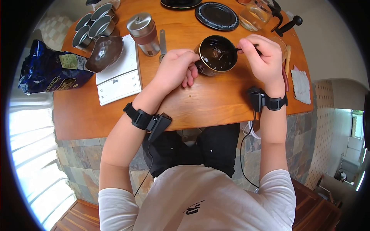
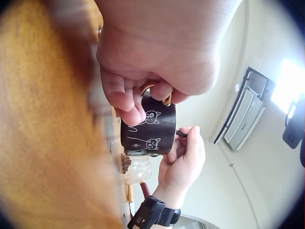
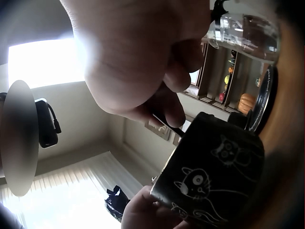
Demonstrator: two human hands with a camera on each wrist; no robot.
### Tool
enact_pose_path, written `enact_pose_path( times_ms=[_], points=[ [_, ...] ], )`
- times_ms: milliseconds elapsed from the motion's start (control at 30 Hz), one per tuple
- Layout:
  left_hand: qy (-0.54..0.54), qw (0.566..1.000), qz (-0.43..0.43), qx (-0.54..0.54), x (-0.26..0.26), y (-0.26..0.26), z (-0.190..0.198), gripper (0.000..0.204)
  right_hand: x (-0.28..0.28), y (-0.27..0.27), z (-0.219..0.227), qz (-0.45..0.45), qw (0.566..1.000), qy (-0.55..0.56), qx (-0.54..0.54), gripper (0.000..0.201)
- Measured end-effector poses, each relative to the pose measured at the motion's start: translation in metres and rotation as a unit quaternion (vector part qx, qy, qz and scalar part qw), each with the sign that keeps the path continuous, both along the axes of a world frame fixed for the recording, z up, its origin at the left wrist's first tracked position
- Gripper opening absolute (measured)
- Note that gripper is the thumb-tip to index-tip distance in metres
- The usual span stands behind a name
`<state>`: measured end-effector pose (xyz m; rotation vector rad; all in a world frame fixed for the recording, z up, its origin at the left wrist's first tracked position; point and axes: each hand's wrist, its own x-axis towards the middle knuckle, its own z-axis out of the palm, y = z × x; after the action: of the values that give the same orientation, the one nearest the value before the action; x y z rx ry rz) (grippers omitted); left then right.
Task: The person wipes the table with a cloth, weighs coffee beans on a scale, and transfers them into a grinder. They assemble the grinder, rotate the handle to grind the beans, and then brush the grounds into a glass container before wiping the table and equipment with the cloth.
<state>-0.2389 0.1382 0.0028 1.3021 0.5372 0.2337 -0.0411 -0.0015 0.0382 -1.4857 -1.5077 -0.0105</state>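
I see the wide orange-brown wooden surface (image 1: 216, 102) first, with everything set toward its far half. At its left edge lies a crumpled dark blue foil bag (image 1: 50, 69), and just beside it a flat white kitchen scale (image 1: 123, 79) carries a glossy brown oval dish (image 1: 105, 52). Behind the scale stand four small steel cups (image 1: 94, 25), and to its right an upright steel cylindrical grinder with a brown band (image 1: 144, 32). A round black plate with white lettering (image 1: 216, 15) and a clear glass vessel (image 1: 254, 17) sit at the far side.

Near the middle stands the black mug with white cat drawings and a gold rim (image 1: 216, 56), upright on the surface and filled with dark liquid. My left hand (image 1: 175, 71) grips it at its left side, fingers (image 2: 127, 102) curled round the gold handle. My right hand (image 1: 262, 56) hovers at the mug's right rim, fingers (image 1: 246, 46) pinching a thin dark stirring stick (image 1: 241, 49) whose end reaches into the liquid.
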Motion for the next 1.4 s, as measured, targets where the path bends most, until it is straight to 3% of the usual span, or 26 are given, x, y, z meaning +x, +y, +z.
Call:
enact_pose_path(
  times_ms=[100,200,300,400,433,567,700,800,867,1000,1167,1300,1400],
  points=[
    [0.004,1.0,0.005,-0.003,0.0,-0.001,0.001,0.027,-0.006,0.0,0.003,0.089,0.996,-0.015,-0.021,0.01],
    [0.001,1.0,0.0,-0.003,0.001,-0.001,-0.001,0.027,-0.009,0.005,-0.002,0.047,0.997,-0.047,0.029,0.01],
    [0.001,1.0,-0.001,-0.007,-0.001,0.0,0.0,0.027,-0.002,-0.002,0.004,-0.011,1.0,-0.008,0.0,0.014],
    [0.0,1.0,-0.001,-0.005,0.0,-0.002,0.001,0.027,-0.008,-0.003,0.005,0.064,0.998,0.01,-0.023,0.014],
    [0.0,1.0,-0.001,-0.005,0.001,-0.002,0.001,0.027,-0.008,0.003,0.002,0.081,0.996,-0.032,0.006,0.013],
    [0.006,1.0,-0.004,-0.005,0.002,-0.002,0.0,0.028,-0.005,0.003,-0.002,-0.006,1.0,-0.009,0.011,0.013],
    [0.011,1.0,-0.003,-0.012,0.002,-0.002,0.0,0.027,-0.009,-0.001,0.003,0.064,0.997,0.021,-0.037,0.015],
    [0.016,1.0,0.002,-0.012,0.003,-0.002,0.0,0.028,-0.011,0.004,0.002,0.025,0.999,-0.028,-0.006,0.015],
    [0.012,1.0,0.001,-0.01,0.002,-0.001,-0.001,0.028,-0.005,0.001,0.002,0.012,1.0,0.002,-0.002,0.015],
    [0.01,1.0,-0.002,-0.014,0.002,-0.001,0.0,0.03,-0.006,-0.001,0.003,0.072,0.997,-0.002,-0.037,0.015],
    [0.007,1.0,0.004,-0.014,0.002,-0.002,-0.001,0.031,0.0,0.001,-0.004,-0.007,1.0,0.017,-0.014,0.016],
    [0.007,1.0,0.004,-0.017,0.002,-0.002,-0.001,0.032,-0.007,0.0,0.0,0.074,0.996,0.024,-0.032,0.016],
    [0.01,1.0,0.001,-0.014,0.003,-0.001,-0.002,0.032,-0.011,0.005,-0.002,0.032,0.999,-0.019,-0.002,0.016]
  ],
)
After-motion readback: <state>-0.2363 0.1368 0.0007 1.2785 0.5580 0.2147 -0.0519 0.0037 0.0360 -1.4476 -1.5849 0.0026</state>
